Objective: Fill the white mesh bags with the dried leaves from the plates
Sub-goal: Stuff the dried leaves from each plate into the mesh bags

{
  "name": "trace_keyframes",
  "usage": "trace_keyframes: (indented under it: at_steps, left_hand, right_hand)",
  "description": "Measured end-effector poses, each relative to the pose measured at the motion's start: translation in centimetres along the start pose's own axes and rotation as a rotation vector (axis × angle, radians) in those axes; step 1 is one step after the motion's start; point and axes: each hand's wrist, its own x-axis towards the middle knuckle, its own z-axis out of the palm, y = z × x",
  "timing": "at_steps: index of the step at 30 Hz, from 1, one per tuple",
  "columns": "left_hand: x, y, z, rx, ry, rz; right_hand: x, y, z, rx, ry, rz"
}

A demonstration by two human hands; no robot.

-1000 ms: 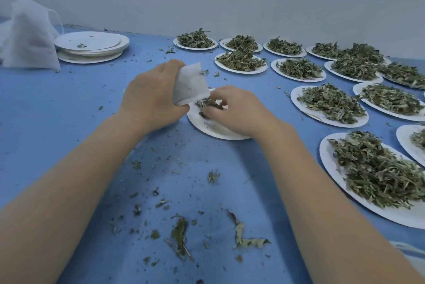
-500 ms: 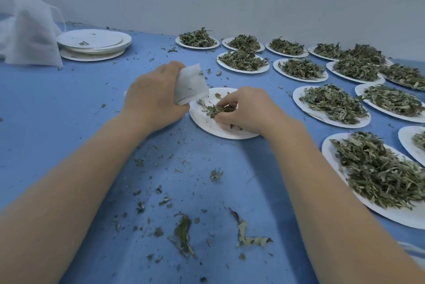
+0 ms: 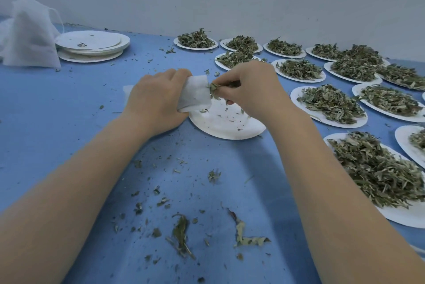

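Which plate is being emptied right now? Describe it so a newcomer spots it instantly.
On the blue table, look just below the two hands meeting at the small white mesh bag. The plate lies there, left of the leaf-heaped plates. Unlike them, it is nearly bare, holding only crumbs.

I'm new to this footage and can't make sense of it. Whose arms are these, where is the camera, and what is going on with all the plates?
No machine here: a person wears a camera on the head, looking down at their own bare hands. The left hand grips a small white mesh bag; the right hand pinches dried leaves at its mouth, above a nearly emptied plate. On the blue table lie leaf-filled plates to the right, stacked empty plates at the back left beside a pile of white bags, and scattered crumbs.
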Motion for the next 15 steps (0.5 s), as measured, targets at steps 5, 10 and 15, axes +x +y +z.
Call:
trace_keyframes:
  at_steps: [5,10,15]
  left_hand:
    - [0.0,1.0,0.0,-0.114,0.038,-0.023]
    - [0.0,1.2,0.0,-0.396,0.074,-0.148]
    - [0.0,1.0,-0.4,-0.411,0.075,-0.155]
  right_hand:
    - [0.0,-1.0,0.5,-0.004,-0.032,-0.069]
    - [-0.4,-0.5,-0.6,0.341,-0.140,-0.009]
    - [-0.4,-0.5,-1.2,0.514,-0.026,0.002]
